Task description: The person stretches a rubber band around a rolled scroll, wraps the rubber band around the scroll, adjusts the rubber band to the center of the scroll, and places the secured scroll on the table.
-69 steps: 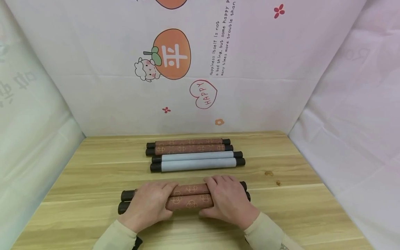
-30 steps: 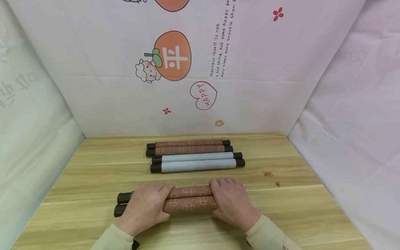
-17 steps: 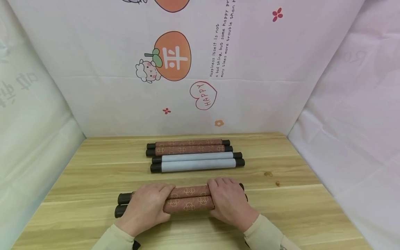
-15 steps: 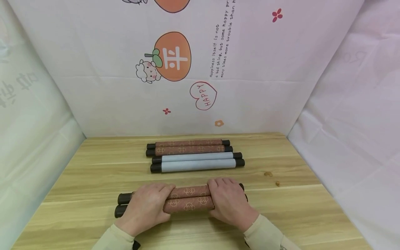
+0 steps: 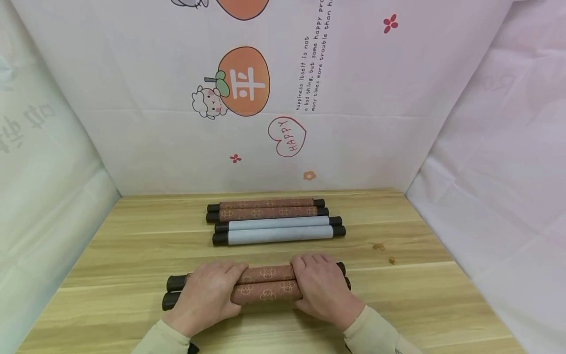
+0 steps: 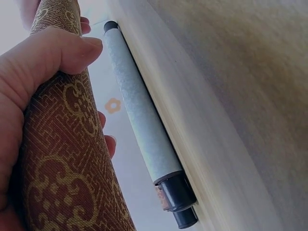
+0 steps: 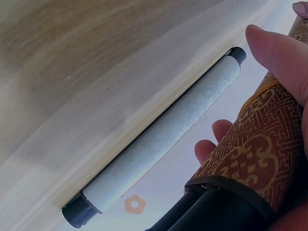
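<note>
Two parallel brown rollers with gold medallion patterns, looking like a rolled-up scroll (image 5: 267, 290), lie across the near part of the table. My left hand (image 5: 205, 297) grips them left of centre. My right hand (image 5: 325, 290) grips them toward the right, palm over the top. Black knobs (image 5: 171, 300) stick out beyond both hands. In the left wrist view, my thumb (image 6: 79, 52) lies over the patterned roller (image 6: 72, 168) and fingertips show on its far side. The right wrist view has my thumb (image 7: 279, 53) over the roller, with fingertips (image 7: 206, 148) curled round beyond.
Behind lie a pale blue double-roller scroll (image 5: 280, 235) and a second brown patterned scroll (image 5: 271, 212), side by side. Two small brown marks (image 5: 379, 247) are on the wooden table (image 5: 420, 295) at right. White cloth (image 5: 353, 137) printed with cartoons encloses the back and sides.
The scroll has shifted slightly left and closer to me since the first frame. My right hand slid outward over its right knobs, then back inward, so they show again. The back scrolls stay put.
</note>
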Demonstrator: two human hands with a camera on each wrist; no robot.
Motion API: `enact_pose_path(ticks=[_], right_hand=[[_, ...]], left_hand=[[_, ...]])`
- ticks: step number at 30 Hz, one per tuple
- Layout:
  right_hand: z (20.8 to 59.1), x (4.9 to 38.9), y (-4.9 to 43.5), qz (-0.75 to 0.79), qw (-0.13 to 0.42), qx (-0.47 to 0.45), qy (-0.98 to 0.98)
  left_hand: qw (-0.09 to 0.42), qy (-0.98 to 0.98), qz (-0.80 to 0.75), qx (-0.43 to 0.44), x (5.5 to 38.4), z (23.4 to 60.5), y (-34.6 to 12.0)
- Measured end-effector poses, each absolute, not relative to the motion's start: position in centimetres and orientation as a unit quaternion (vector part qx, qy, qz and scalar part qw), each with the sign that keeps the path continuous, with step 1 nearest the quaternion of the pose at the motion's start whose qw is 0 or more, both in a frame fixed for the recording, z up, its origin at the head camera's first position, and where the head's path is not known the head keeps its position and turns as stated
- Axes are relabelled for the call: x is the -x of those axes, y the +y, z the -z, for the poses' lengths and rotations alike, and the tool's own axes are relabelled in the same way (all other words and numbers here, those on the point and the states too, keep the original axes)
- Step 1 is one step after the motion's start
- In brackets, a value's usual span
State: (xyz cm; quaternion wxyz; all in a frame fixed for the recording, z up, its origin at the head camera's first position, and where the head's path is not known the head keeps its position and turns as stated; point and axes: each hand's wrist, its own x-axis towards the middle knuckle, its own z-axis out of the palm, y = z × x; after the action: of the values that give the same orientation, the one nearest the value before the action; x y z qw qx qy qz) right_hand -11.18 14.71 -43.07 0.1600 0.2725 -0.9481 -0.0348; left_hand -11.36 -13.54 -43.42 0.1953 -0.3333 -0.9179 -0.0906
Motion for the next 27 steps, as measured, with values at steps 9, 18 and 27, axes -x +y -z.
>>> enact_pose_path(ticks=[9, 18, 27], right_hand=[[43.2, 11.1, 14.5, 0.035, 0.152, -0.27, -0.95], [43.3, 10.7, 13.1, 0.033, 0.157, -0.274, -0.948], [43.4, 10.5, 12.2, 0.031, 0.185, -0.279, -0.942]], left_hand=[[0.192, -0.92, 0.09, 0.331, 11.3, 43.5, -13.5], [0.185, -0.915, 0.102, 0.344, 11.2, 43.7, -12.7], [0.194, -0.914, 0.099, 0.343, 11.2, 43.8, -12.2]])
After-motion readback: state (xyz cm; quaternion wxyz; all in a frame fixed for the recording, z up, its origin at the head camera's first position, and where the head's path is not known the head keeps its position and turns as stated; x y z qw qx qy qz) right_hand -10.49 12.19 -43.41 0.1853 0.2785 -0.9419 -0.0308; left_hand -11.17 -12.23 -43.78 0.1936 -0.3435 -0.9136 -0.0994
